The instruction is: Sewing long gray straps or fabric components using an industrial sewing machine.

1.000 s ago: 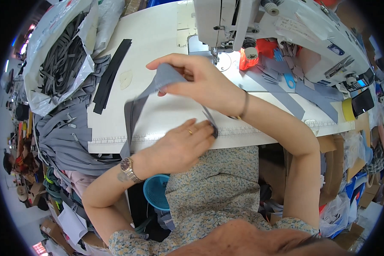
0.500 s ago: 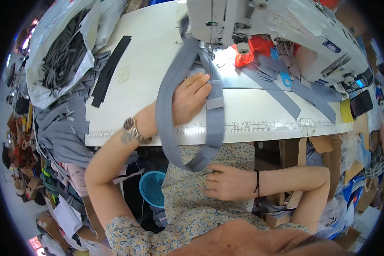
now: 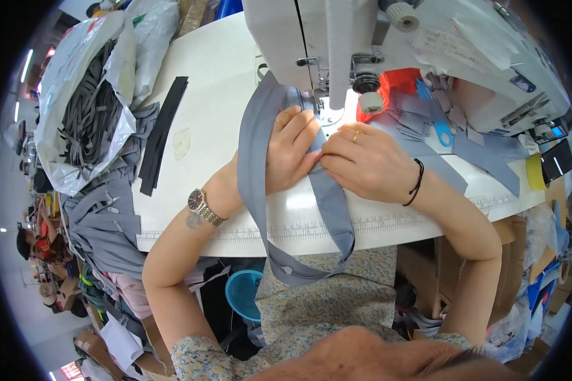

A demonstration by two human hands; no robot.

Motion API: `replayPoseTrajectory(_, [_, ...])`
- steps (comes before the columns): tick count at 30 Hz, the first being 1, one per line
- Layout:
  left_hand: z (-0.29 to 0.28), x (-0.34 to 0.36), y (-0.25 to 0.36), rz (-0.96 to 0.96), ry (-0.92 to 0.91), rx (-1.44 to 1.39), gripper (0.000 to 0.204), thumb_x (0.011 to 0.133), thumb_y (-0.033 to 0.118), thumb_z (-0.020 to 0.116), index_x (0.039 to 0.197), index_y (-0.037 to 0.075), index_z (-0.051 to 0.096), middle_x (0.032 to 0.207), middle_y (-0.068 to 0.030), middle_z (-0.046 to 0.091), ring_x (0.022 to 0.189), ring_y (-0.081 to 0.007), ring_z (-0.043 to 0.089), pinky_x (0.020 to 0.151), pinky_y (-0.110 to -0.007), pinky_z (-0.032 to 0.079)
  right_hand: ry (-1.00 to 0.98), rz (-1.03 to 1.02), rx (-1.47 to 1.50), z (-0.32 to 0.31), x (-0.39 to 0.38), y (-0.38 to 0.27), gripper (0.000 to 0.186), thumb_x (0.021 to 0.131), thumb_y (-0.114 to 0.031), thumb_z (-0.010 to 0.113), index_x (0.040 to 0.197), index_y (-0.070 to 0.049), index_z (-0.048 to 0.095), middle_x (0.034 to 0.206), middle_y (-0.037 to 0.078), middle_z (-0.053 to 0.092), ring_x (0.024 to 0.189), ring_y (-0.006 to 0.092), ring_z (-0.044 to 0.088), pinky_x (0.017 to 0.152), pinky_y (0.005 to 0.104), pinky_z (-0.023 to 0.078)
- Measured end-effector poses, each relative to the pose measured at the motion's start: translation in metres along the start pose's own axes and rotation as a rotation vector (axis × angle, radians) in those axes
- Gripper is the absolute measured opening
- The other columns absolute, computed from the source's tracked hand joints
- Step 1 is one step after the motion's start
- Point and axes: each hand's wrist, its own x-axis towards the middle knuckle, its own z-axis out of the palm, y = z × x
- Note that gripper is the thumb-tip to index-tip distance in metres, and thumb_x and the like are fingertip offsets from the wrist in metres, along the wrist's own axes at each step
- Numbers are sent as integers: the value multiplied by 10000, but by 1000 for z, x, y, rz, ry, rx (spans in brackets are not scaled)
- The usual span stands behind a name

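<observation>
My grey band [image 3: 253, 146] is smooth, matt cloth; my patterned garment [image 3: 337, 301] is matt, lightly creased fabric. My watch [image 3: 197, 200] has a shiny metal bracelet. The white table top [image 3: 216, 114] is smooth and glossy, and the sewing machine [image 3: 272, 38] smooth too. The white bag [image 3: 63, 76] is crinkled, shiny plastic, the blue basket [image 3: 243, 294] perforated plastic. The black strips [image 3: 163, 136] look like dull cloth, though I can't be sure.
</observation>
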Motion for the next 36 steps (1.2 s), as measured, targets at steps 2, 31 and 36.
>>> replayPoseTrajectory(2, [1, 0, -5, -26, -9, 17, 426, 800, 161, 756, 1145, -30, 597, 1220, -203, 607, 1171, -365, 595, 977, -428, 500, 0, 26, -18, 0, -4, 0, 218, 719, -95, 742, 915, -52, 658, 989, 54, 633, 965, 222, 629, 916, 396, 506])
replayPoseTrajectory(31, [-6, -3, -21, -95, -10, -51, 320, 881, 201, 701, 1159, 44, 673, 1264, -134, 654, 1204, -332, 604, 1040, -465, 457, 1, -354, -18, -11, 0, -41, 326, 844, -219, 608, 1087, -6, 655, 1188, 117, 604, 1084, 257, 610, 1058, 475, 435])
replayPoseTrajectory(36, [-5, -2, -21, -109, 9, -68, 263, 921, 217, 658, 1112, 37, 672, 1253, -143, 657, 1201, -355, 592, 1092, -481, 412, -156, -339, 78, -10, -2, -47, 284, 762, -141, 636, 1001, 0, 700, 1079, 106, 633, 1018, 242, 648, 979, 421, 509])
